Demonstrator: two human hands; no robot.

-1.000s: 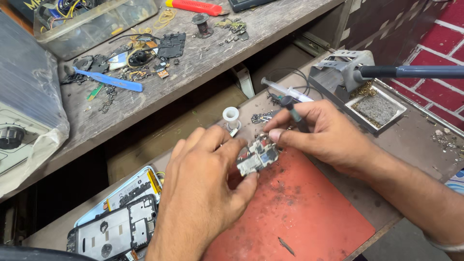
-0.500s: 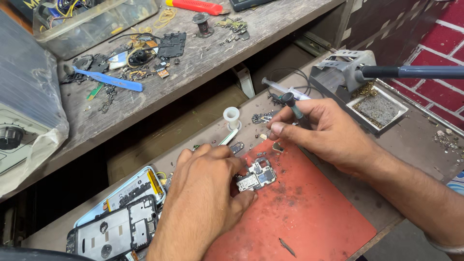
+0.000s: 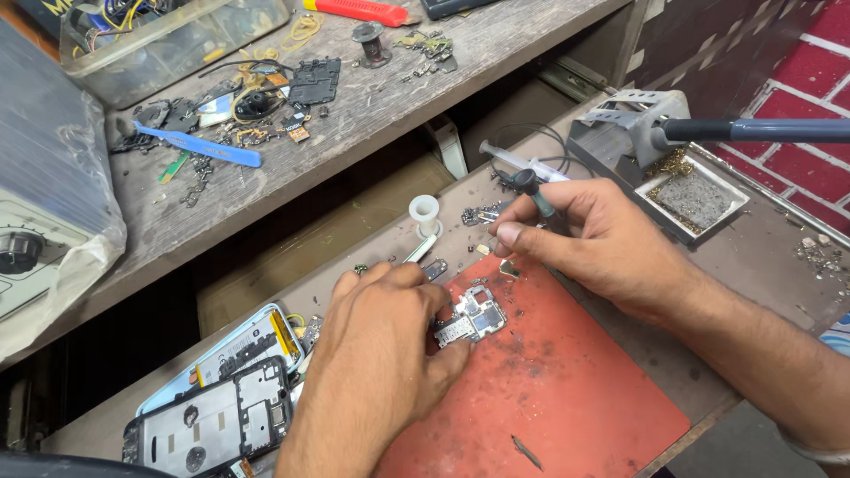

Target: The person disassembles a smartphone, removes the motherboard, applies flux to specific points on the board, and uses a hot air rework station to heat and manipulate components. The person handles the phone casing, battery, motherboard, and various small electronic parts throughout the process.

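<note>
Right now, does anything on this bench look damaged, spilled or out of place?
Yes. Beside the left hand, opened phone shells lie with their insides bare. The circuit board sits on a scorched, stained red mat. Small loose parts are scattered over the upper shelf.

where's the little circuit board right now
In the head view the circuit board lies flat on the red mat, low centre, pinned by the left hand, just below the right hand.
</note>
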